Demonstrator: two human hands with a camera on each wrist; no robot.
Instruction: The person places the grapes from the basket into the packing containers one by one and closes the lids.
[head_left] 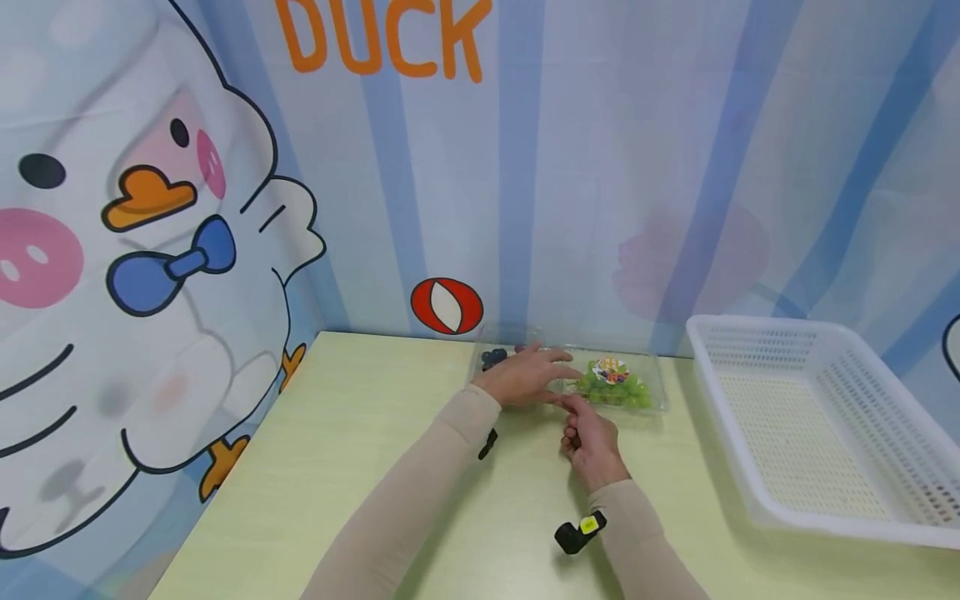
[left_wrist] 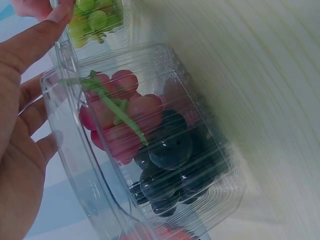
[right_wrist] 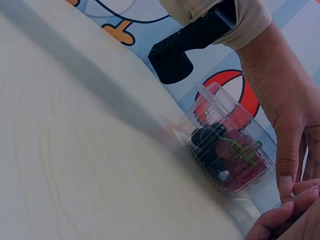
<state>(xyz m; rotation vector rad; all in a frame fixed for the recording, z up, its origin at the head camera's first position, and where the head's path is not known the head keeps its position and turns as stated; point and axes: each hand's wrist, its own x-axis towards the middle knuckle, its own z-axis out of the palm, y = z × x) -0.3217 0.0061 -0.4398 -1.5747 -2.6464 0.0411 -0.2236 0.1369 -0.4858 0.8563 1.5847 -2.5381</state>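
Observation:
A clear plastic box [left_wrist: 215,205] holds red grapes [left_wrist: 120,117] with a green stem and dark grapes [left_wrist: 170,145]. My left hand [head_left: 525,377] lies over this box from above, fingers spread and fairly straight, its thumb on the front rim. Beside the thumb, my right hand [head_left: 592,437] pinches the rim near the box's corner between thumb and index finger, the other fingers curled. The fingertips hide most of that corner. To the right are green grapes [head_left: 636,393] in clear plastic under a round colourful sticker [head_left: 610,371]; whether it is a separate box is unclear.
A white perforated basket [head_left: 757,492] stands at the right on the pale yellow table [head_left: 300,467]. Behind the table hangs a blue-striped cloth [head_left: 585,208] with a cartoon duck. Black cameras [head_left: 573,537] sit on both wrists.

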